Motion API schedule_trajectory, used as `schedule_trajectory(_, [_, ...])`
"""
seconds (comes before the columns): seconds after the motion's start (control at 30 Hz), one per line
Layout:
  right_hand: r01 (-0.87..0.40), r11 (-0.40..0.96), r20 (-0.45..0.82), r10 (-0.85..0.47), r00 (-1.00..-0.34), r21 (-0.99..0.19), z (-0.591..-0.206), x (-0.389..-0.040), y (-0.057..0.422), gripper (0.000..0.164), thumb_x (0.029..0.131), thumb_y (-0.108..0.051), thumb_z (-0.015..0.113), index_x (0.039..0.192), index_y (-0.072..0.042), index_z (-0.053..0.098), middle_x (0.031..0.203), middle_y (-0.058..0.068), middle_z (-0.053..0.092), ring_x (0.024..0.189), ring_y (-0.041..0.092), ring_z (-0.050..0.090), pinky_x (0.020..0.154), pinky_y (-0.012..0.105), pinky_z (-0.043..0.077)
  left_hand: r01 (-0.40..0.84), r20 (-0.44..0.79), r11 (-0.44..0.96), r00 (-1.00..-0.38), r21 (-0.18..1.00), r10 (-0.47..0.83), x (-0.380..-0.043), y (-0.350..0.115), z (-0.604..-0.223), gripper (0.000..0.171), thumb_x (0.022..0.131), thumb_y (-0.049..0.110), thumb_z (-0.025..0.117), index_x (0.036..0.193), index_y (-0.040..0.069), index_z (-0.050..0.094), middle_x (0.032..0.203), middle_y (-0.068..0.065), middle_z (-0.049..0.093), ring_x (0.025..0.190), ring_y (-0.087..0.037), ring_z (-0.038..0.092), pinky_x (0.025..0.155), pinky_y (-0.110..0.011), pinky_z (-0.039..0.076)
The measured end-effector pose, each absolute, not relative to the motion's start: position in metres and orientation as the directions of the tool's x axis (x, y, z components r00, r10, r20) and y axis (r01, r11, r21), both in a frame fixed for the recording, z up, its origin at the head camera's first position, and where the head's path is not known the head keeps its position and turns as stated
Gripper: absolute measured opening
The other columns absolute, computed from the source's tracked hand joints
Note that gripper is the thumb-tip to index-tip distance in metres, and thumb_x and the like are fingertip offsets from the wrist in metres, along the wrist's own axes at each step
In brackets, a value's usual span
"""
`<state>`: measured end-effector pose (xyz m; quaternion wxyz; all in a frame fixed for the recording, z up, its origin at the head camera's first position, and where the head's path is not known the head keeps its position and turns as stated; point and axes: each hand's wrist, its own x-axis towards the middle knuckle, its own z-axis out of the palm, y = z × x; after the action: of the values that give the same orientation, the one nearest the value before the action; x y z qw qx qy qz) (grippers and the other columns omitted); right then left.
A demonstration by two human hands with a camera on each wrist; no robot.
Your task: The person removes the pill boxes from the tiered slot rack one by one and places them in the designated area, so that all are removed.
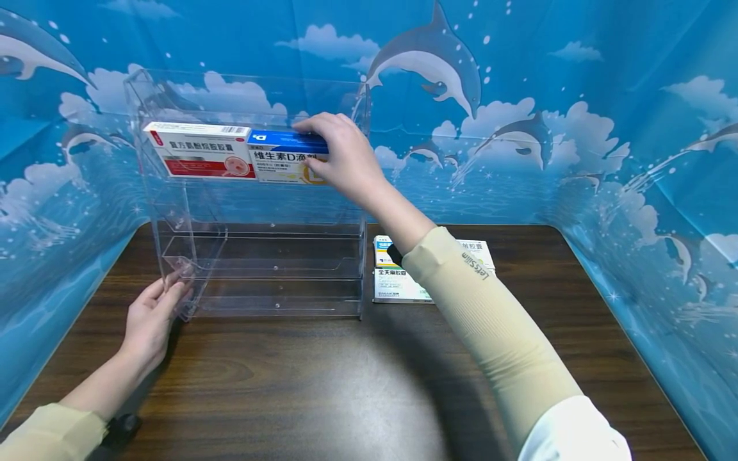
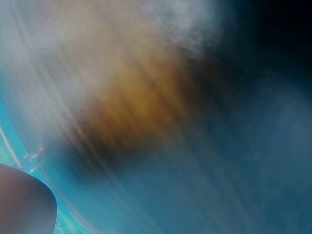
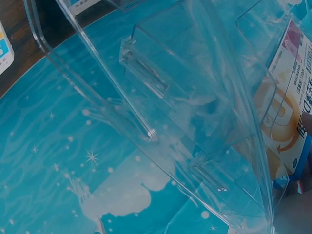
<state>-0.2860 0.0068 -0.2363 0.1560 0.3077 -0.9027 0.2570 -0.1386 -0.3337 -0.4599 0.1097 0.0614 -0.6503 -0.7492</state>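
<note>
A clear plastic display rack (image 1: 273, 289) with stepped shelves stands on the table. High on it, my right hand (image 1: 346, 150) pinches the right end of a blue-and-white medicine box (image 1: 279, 168), thumb on its front and fingers over its top. The same vitamin box (image 3: 287, 105) shows at the right edge of the right wrist view, behind a clear side panel. Directly left of it, end to end, a red-and-white medicine box (image 1: 198, 152) sits on the top shelf. My left hand (image 1: 151, 320) grips the rack's lower left front corner. The left wrist view is mostly blurred.
More medicine boxes (image 1: 398, 286) lie on the dark wood table (image 1: 277, 390) right of the rack, partly covered by my right forearm. A blue dolphin-print curtain (image 1: 519, 77) closes in the back and sides.
</note>
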Motion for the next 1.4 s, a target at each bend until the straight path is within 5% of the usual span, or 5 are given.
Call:
schedule_trajectory(0.3, [-0.603, 0.707, 0.421, -0.451, -0.787, -0.370, -0.235, -0.286, 0.005, 0.044, 0.103, -0.023, 0.072, 0.146, -0.018, 0.063, 0.150, -0.001, 0.064, 0.139, 0.018, 0.055, 0.118, 0.028, 0.047, 0.128, 0.073, -0.229, -0.969, 0.965, -0.235, -0.142, -0.333, -0.461, 0.028, 0.108, 0.005, 0.059, 0.123, 0.023, 0.074, 0.116, 0.022, 0.076, 0.103, 0.009, 0.074, 0.089, -0.005, 0.058])
schedule_trajectory(0.67, [-0.597, 0.693, 0.447, -0.419, -0.790, -0.404, -0.235, -0.284, 0.004, 0.041, 0.103, -0.022, 0.073, 0.143, -0.019, 0.067, 0.148, -0.001, 0.066, 0.136, 0.017, 0.056, 0.115, 0.027, 0.049, 0.096, 0.053, -0.182, -0.972, 0.979, -0.229, -0.139, -0.335, -0.462, 0.026, 0.108, 0.012, 0.062, 0.132, 0.019, 0.071, 0.117, 0.024, 0.074, 0.104, 0.011, 0.073, 0.087, -0.003, 0.056])
schedule_trajectory(1.4, [-0.789, 0.490, 0.663, -0.455, -0.594, -0.371, -0.219, -0.270, 0.011, 0.038, 0.100, -0.017, 0.076, 0.137, -0.011, 0.071, 0.140, 0.004, 0.071, 0.130, 0.021, 0.058, 0.111, 0.022, 0.047, 0.078, 0.036, -0.159, -0.968, 0.984, -0.249, -0.141, -0.333, -0.460, 0.027, 0.108, 0.014, 0.063, 0.134, 0.019, 0.069, 0.117, 0.025, 0.074, 0.103, 0.012, 0.072, 0.088, -0.003, 0.056])
